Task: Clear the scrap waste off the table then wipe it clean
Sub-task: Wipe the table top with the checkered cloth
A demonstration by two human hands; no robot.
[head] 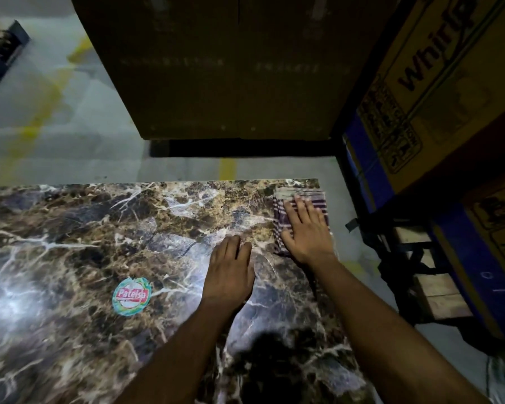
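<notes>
Table [70,228]: dark marbled top, glossy.
Sticker [131,296]: round, on the top, left of the hands.
Left hand [231,269]: flat, fingers straight, palm down on bare top, holding nothing.
Right hand [308,231]: fingers spread, pressing on cloth.
Cloth [283,211]: striped, folded, at far right corner.
Box [426,83]: cardboard, right of table.

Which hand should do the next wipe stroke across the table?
Right. The right hand lies flat on the striped cloth at the table's far right corner; the left hand rests bare on the marble beside it.
</notes>
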